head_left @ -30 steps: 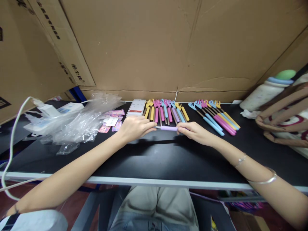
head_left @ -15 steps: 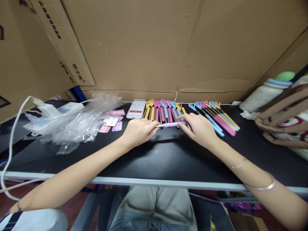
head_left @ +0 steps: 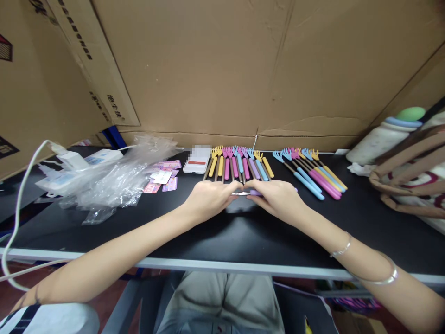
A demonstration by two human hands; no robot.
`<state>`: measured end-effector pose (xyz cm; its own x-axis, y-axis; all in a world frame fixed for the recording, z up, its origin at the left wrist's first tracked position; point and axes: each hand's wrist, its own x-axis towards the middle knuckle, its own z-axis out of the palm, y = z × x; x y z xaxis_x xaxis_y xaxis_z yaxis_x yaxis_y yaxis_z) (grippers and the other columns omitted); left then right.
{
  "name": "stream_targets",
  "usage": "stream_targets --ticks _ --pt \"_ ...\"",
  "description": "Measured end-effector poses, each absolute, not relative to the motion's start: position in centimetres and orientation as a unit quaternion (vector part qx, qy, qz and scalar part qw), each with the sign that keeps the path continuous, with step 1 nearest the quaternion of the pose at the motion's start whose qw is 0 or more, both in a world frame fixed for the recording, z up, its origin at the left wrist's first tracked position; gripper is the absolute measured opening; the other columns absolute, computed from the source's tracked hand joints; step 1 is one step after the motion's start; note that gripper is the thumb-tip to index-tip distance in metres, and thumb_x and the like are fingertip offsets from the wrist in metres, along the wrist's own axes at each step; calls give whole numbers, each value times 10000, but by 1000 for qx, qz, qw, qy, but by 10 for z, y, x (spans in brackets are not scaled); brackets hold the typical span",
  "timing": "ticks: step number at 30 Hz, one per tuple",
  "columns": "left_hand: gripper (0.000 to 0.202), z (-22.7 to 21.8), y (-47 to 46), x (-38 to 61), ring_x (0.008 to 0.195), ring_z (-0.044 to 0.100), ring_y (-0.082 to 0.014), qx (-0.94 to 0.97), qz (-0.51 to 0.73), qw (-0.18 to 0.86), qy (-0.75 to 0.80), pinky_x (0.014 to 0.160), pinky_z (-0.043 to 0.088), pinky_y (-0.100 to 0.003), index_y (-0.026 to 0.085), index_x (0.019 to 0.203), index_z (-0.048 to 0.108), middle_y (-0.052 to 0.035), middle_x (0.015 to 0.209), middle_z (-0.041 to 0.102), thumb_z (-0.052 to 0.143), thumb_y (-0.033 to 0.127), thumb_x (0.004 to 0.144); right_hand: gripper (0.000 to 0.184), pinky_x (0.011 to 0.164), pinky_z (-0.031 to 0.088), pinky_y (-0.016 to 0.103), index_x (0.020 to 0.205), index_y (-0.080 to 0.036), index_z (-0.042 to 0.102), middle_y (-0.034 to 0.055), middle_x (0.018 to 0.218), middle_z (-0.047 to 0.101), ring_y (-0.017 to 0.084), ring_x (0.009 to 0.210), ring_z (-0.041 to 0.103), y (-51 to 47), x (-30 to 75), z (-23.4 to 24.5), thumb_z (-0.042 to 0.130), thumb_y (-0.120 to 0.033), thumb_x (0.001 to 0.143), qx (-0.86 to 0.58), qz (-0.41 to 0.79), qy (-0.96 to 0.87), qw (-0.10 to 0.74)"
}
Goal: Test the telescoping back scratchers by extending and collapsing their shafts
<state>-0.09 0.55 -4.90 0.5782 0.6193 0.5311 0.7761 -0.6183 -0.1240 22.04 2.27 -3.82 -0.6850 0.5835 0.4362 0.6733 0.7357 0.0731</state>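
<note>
Between my two hands lies a back scratcher (head_left: 255, 192) with a purple handle and a thin metal rod, held level just above the black desk. My left hand (head_left: 212, 199) is closed round its rod end, hiding whatever lies past the rod. Fingers of my right hand (head_left: 278, 200) grip the purple handle, whose tip peeks out beyond the hand. Just behind my hands is a row of back scratchers (head_left: 239, 162) with claw-shaped heads in yellow, pink, blue and purple. A second group of back scratchers (head_left: 314, 175) fans out to the right.
A phone (head_left: 195, 164) lies left of the row, near small printed cards (head_left: 162, 177). Clear plastic bags (head_left: 118, 181) and a white power strip (head_left: 86, 160) occupy the left. On the right are a bottle (head_left: 382, 137) and a brown-handled bag (head_left: 410, 171). Cardboard (head_left: 208, 69) walls the back.
Both hands have come closer together and nearer to me, with the back scratcher between them. Less of its purple handle shows now. More of the row behind is uncovered.
</note>
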Motion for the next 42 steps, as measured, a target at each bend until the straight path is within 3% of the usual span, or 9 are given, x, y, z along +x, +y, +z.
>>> stream_targets --ticks 17,24,32,42 --pt "203 -23 5 -10 611 622 -146 -902 -114 42 -415 517 301 -213 252 1061 537 42 676 657 442 392 948 262 599 360 242 954 -239 634 0 825 723 134 713 658 22 221 -32 428 -401 941 -327 -93 -922 186" --pt "171 -13 9 -20 610 549 -113 -905 -111 -121 -392 548 324 -184 245 1025 553 51 691 603 443 347 943 243 579 355 228 925 -225 635 3 815 717 122 694 644 22 222 -26 451 -383 930 -322 -84 -922 200" --pt "275 -1 15 -29 597 476 -100 -883 -76 -285 -364 574 339 -184 189 976 568 47 632 523 398 401 940 213 557 347 222 907 -229 641 0 803 716 117 657 629 22 225 -20 485 -374 910 -332 -83 -916 208" --pt "309 1 25 -42 577 469 -90 -856 -44 -390 -338 567 366 -184 167 978 570 41 607 487 396 420 937 208 596 369 227 911 -234 641 0 818 694 123 704 618 26 234 -14 510 -394 894 -345 -73 -914 199"
